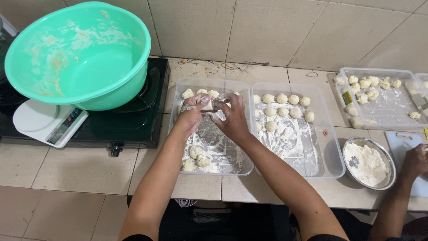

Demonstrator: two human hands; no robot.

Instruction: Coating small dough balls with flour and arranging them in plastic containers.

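You are pinching a small piece of dough (207,105) between both floured hands, your left hand (192,112) and right hand (231,117) each grasping it with the fingertips over the far end of a clear plastic tray (243,167). Dough balls (196,158) are sitting in that tray just below your left wrist, and more dough balls (281,111) are lying in a second tray (332,167) to the right of your right hand. Further right, another person's hand (415,160) is resting beside a metal bowl of flour (368,163), while a green basin (78,53) is standing well to your left.
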